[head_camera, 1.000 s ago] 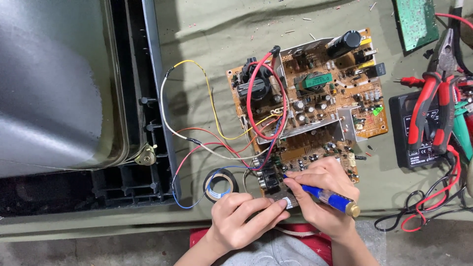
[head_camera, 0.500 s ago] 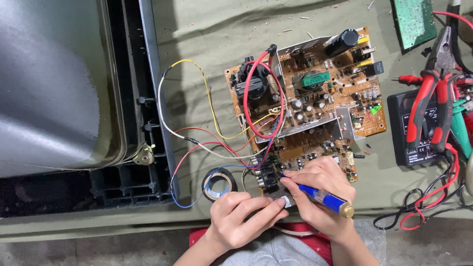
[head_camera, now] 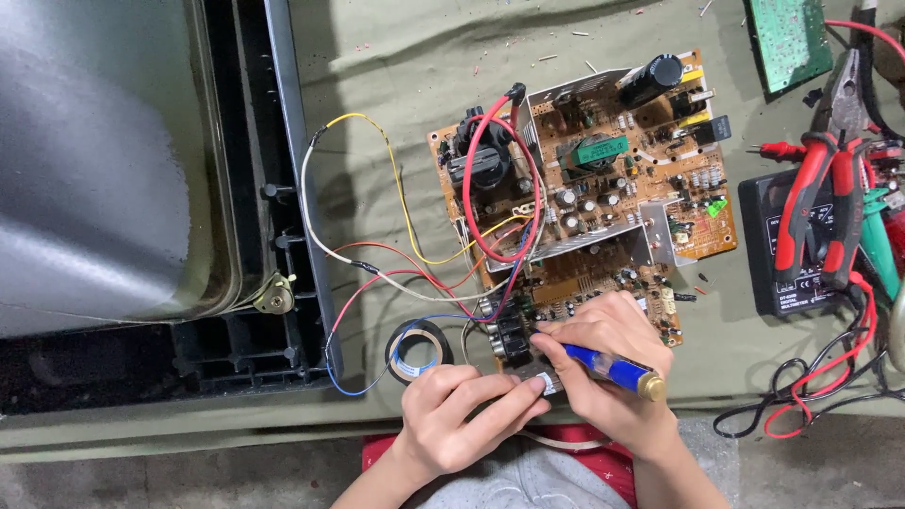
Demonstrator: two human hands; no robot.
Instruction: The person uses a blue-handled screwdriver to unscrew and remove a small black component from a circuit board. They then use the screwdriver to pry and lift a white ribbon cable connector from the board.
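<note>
A brown circuit board crowded with components lies on the green cloth, with red, yellow, white and blue wires running from it to the left. My right hand grips a blue-handled tool with a brass end, its tip at the board's near edge. My left hand pinches the near corner of the board beside a black connector block. What lies under my fingers is hidden.
A grey television screen in a black frame fills the left. A roll of black tape sits by my left hand. Red-handled pliers lie on a black multimeter at right, above tangled leads. A green board is top right.
The view has shifted slightly. Both hands stay at the board's near edge with only small movement of the fingers and tool.
</note>
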